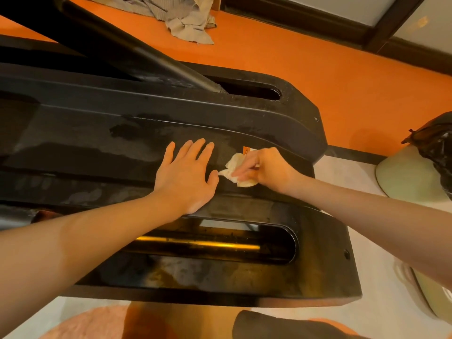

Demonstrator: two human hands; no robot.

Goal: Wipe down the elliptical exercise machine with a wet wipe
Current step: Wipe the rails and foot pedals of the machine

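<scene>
I see the long black plastic housing of the elliptical exercise machine (137, 148) filling most of my head view, running from nine o'clock toward three o'clock, with wet streaks along its middle band. My left hand (187, 177) lies flat on that band, fingers straight and spread, palm pressing the housing, holding nothing. My right hand (265, 168) sits just beside it at three o'clock, fingers curled and clamped on a crumpled white wet wipe (236, 168). The wipe bulges out of the right hand toward nine o'clock and presses on the housing; its nearest corner sits just beside my left thumb, and I cannot tell whether they touch. A small orange label (247, 150) peeks out at twelve o'clock of the wipe. A slanted black tube (137, 52) enters a slot at the housing's far side. Beyond, at twelve o'clock, a rumpled beige cloth (188, 20) lies on the orange floor (318, 69). At three o'clock stands a pale green bin with a black bag (415, 177).
</scene>
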